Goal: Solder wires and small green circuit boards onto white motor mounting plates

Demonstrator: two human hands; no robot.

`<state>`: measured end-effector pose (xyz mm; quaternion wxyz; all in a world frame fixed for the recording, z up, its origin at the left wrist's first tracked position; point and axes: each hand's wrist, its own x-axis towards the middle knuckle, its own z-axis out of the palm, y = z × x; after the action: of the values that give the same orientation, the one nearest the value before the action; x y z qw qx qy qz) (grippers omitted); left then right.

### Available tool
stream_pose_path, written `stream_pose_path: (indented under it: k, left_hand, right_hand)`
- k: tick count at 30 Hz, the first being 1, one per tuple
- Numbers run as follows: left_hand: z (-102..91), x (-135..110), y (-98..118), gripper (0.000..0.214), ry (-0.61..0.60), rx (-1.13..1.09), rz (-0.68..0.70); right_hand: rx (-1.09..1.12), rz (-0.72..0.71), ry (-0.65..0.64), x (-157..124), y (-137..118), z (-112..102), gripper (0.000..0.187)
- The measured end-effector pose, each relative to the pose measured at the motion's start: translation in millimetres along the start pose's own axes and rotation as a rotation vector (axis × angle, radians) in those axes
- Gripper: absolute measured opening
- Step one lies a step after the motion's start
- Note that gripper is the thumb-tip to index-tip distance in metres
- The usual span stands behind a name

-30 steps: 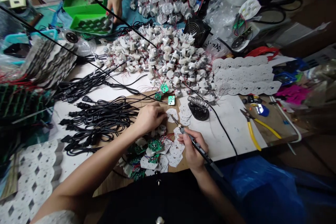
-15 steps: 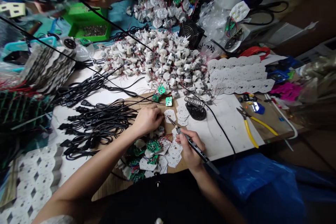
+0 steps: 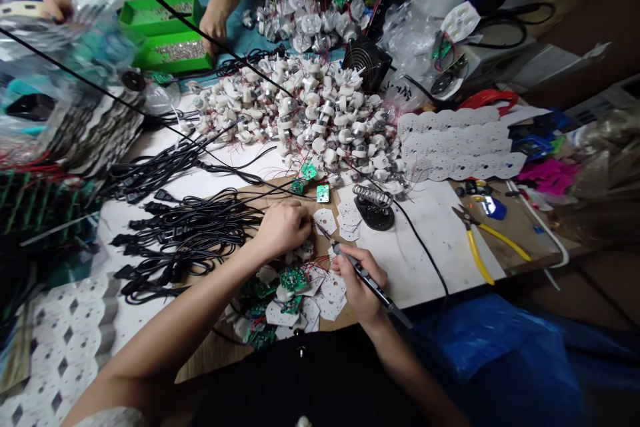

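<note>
My right hand (image 3: 361,283) is closed around a black soldering iron (image 3: 373,285), its tip pointing up-left toward a small white round board (image 3: 325,220) on the brown work board. My left hand (image 3: 284,228) is curled beside that white board, fingers pressed down at its left edge; what they pinch is hidden. Below my hands lies a cluster of green circuit boards with red wires (image 3: 293,278) and white round boards (image 3: 333,290).
A big heap of white motor parts (image 3: 310,117) fills the table's middle. Black power cords (image 3: 185,227) lie at left. A coil iron stand (image 3: 375,203), yellow-handled pliers (image 3: 480,247) and white panel strips (image 3: 460,143) sit at right. Another person's hands (image 3: 215,20) reach green trays (image 3: 170,37) at the back.
The soldering tip has crept slightly left toward my left hand. My left hand stays put. At the back the other person's hands have shifted around the green trays.
</note>
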<state>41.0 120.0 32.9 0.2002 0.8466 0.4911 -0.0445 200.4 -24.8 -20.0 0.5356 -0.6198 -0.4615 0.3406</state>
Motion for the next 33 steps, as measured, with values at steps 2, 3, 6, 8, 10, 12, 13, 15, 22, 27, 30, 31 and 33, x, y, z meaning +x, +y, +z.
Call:
stream_pose_path:
  k: [2,3,6,8,10,12,13,15,22,27,30,31,33]
  left_hand:
    - [0.0,0,0,0.018,-0.011,0.001,-0.002]
    - [0.0,0,0,0.018,-0.014,0.004,-0.003]
    - [0.2,1,0,0.019,-0.02,0.02,-0.007]
    - [-0.1,1,-1,0.019,-0.024,0.027,-0.008]
    - [-0.6,0,0,0.019,-0.03,0.03,-0.011]
    - [-1.2,0,0,0.019,-0.035,0.029,-0.014]
    - [-1.3,0,0,0.019,-0.037,0.029,-0.016]
    - [-0.9,0,0,0.018,-0.038,0.026,-0.015]
    - [4.4,-4,-9,0.015,0.046,-0.113,0.144]
    - [3.1,-16,-16,0.016,-0.07,-0.297,0.417]
    - [2.4,-26,-14,0.02,-0.097,-0.279,0.464]
    - [2.4,-29,-12,0.022,-0.08,-0.235,0.469]
    - [2.1,-33,-9,0.024,-0.03,-0.127,0.48]
  right_hand:
    - [0.001,-0.001,-0.002,0,0,1,0.019]
    - [0.001,-0.006,0.0,0,0,1,0.018]
    - [-0.031,-0.034,-0.003,-1,1,1,0.017]
    - [-0.067,-0.058,0.001,-1,2,1,0.016]
    - [-0.088,-0.072,0.007,-1,2,1,0.016]
    - [-0.08,-0.07,0.007,-1,2,1,0.017]
    - [-0.064,-0.068,0.008,-2,1,1,0.017]
    - [-0.028,-0.074,0.022,-2,0,1,0.018]
    - [-0.229,-0.361,0.046,-5,-1,-27,0.027]
    - [-0.644,-0.672,-0.008,5,13,-53,0.041]
    - [-0.763,-0.752,-0.072,18,19,-55,0.047]
    - [-0.787,-0.783,-0.105,23,19,-54,0.047]
    - [-0.818,-0.858,-0.172,36,20,-51,0.047]
